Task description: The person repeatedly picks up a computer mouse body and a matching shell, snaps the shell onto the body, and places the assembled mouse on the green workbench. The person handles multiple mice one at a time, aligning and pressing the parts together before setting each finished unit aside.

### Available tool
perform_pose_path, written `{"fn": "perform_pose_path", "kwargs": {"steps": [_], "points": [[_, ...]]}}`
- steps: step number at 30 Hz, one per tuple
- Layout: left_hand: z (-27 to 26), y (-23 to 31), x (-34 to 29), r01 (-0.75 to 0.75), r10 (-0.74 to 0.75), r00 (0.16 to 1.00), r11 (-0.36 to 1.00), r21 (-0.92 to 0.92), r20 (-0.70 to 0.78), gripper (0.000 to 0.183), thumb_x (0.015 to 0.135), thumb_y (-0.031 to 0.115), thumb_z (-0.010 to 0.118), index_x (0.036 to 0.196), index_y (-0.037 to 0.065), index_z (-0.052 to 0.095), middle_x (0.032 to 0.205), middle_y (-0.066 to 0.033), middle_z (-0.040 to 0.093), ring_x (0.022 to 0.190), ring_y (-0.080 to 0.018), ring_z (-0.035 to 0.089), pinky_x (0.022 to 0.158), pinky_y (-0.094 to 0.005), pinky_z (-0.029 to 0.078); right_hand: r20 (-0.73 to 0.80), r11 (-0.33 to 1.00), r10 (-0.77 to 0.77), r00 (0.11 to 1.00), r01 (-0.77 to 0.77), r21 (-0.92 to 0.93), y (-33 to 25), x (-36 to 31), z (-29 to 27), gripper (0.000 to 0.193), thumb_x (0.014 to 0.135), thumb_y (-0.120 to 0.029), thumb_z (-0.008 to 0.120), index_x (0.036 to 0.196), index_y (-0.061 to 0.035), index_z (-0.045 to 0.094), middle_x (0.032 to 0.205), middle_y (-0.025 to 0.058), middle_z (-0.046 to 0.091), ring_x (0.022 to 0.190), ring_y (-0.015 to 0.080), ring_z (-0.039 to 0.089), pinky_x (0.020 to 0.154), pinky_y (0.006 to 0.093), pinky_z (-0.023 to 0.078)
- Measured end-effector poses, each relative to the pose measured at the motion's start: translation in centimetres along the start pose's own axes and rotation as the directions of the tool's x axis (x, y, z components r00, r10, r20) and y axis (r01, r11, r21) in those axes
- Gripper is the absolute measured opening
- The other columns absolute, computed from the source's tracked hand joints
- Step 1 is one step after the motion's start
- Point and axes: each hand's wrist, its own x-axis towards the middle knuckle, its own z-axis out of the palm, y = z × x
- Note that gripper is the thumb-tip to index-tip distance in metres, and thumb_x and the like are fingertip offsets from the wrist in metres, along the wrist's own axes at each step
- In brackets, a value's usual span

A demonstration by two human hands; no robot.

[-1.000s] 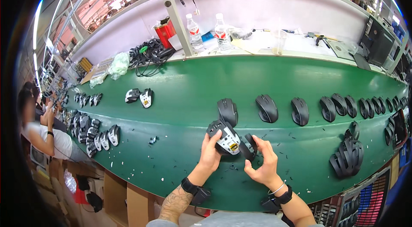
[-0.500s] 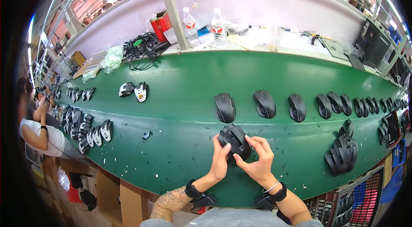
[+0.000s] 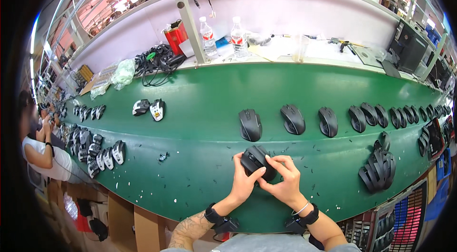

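While fingers of both hands pressed together around it, a black plastic computer mouse (image 3: 257, 161) sat gripped between the left hand (image 3: 243, 181) and the right hand (image 3: 284, 184), just above the near edge of a long green work belt (image 3: 200, 90). Farther off, a row of finished black mice (image 3: 291, 119) stretched to the right. A nested stack of black mouse shells (image 3: 378, 170) lay near right, and two clear water bottles (image 3: 223, 36) stood far behind.
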Motion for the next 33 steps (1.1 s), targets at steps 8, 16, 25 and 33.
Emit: {"fn": "perform_pose_path", "kwargs": {"steps": [8, 16, 25, 33], "points": [[0.0, -0.6, -0.1, 0.048, -0.047, 0.999, 0.998, -0.033, 0.003, 0.055, 0.083, 0.006, 0.064, 0.122, 0.004, 0.025, 0.114, -0.0131, 0.046, 0.104, -0.0187, 0.052, 0.088, -0.0323, 0.048, 0.057, 0.996, 0.09, 0.994, -0.091, 0.014, -0.2, 0.3, -0.4, 0.056, 0.058, -0.012, 0.08, 0.111, -0.0053, 0.066, 0.098, 0.0113, 0.059, 0.088, 0.0248, 0.059, 0.074, 0.0342, 0.051], [0.6, -0.7, -0.2, 0.008, -0.022, 0.997, 0.987, -0.161, -0.08, 0.06, 0.08, -0.003, 0.066, 0.123, 0.007, 0.025, 0.114, -0.0123, 0.045, 0.106, -0.0177, 0.053, 0.087, -0.0309, 0.049, 0.134, 0.997, 0.021, 0.991, -0.011, -0.075, 0.0, 0.2, -0.3, 0.057, 0.066, -0.013, 0.079, 0.12, -0.0066, 0.061, 0.107, 0.012, 0.056, 0.102, 0.0286, 0.052, 0.084, 0.0373, 0.048], [-0.7, 0.8, 0.4, -0.097, 0.043, 0.986, 0.936, -0.339, -0.164, 0.071, 0.078, -0.008, 0.066, 0.133, 0.007, 0.023, 0.117, -0.0099, 0.048, 0.109, -0.0187, 0.052, 0.096, -0.0349, 0.042, 0.247, 0.615, 0.503, 0.828, -0.544, 0.571, 1.9, -0.8, 0.8, 0.03, 0.091, -0.016, 0.061, 0.115, 0.0012, 0.057, 0.098, 0.0072, 0.06, 0.088, 0.0137, 0.059, 0.076, 0.0271, 0.049], [-0.8, 0.0, 0.2, -0.097, 0.058, 0.989, 0.95, -0.296, -0.136, 0.071, 0.079, -0.007, 0.066, 0.133, 0.006, 0.023, 0.117, -0.0096, 0.048, 0.109, -0.018, 0.051, 0.096, -0.0342, 0.041, 0.388, 0.308, 0.564, 0.729, -0.621, 0.721, 3.5, -1.8, 1.4, 0.016, 0.094, -0.016, 0.058, 0.086, -0.003, 0.056, 0.082, 0.0007, 0.061, 0.074, 0.008, 0.056, 0.068, 0.0254, 0.048]]}}
